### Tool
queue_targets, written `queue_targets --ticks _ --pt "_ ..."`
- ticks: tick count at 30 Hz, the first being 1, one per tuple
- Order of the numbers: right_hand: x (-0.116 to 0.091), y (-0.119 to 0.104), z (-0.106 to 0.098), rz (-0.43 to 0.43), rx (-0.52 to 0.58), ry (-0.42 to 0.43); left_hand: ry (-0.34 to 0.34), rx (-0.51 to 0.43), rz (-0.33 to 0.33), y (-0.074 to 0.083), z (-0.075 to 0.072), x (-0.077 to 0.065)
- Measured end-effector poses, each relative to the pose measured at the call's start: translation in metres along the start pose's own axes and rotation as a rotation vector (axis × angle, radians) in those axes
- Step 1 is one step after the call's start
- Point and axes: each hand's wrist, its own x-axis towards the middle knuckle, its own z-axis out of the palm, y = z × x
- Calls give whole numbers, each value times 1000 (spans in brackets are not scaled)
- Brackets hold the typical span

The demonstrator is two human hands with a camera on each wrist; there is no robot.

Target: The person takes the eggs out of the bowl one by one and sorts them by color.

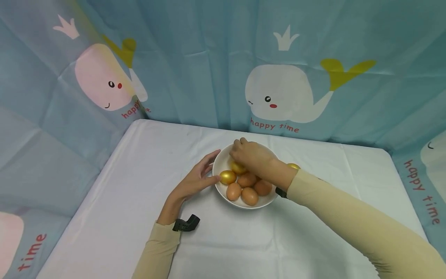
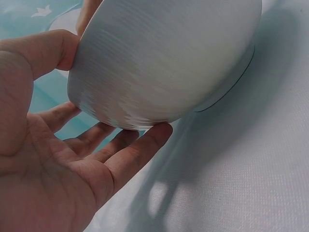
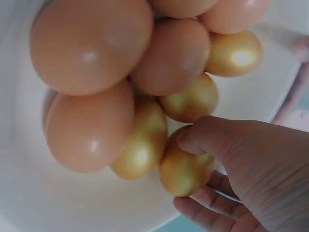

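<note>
A white bowl (image 1: 244, 205) stands on the table with brown eggs (image 1: 249, 196) and golden eggs (image 1: 228, 177) inside. At its left side, my left hand (image 1: 198, 179) holds the bowl, thumb at the rim and fingertips against the outer wall (image 2: 164, 63). My right hand (image 1: 253, 155) reaches over the far part of the bowl. In the right wrist view, its thumb and fingers pinch a golden egg (image 3: 183, 169), beside other golden eggs (image 3: 145, 140) and brown eggs (image 3: 91, 128). From the head view, the right hand and forearm hide part of the bowl's contents.
Another golden egg (image 1: 294, 166) lies outside the bowl, partly behind the right forearm. A white cloth (image 1: 223, 248) covers the table. Blue curtains printed with whales (image 1: 278, 93) hang behind and at both sides. A black band (image 1: 186, 223) sits on the left wrist.
</note>
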Motion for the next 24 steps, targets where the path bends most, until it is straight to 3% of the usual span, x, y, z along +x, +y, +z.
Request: queue_targets --ticks 9,14,24 --pt "-14 19 -15 146 430 60 9 24 0 0 1 0" --pt "-27 29 -10 204 565 88 12 26 7 -2 1 1" --pt "-66 33 9 310 867 265 17 27 11 -2 0 -1"
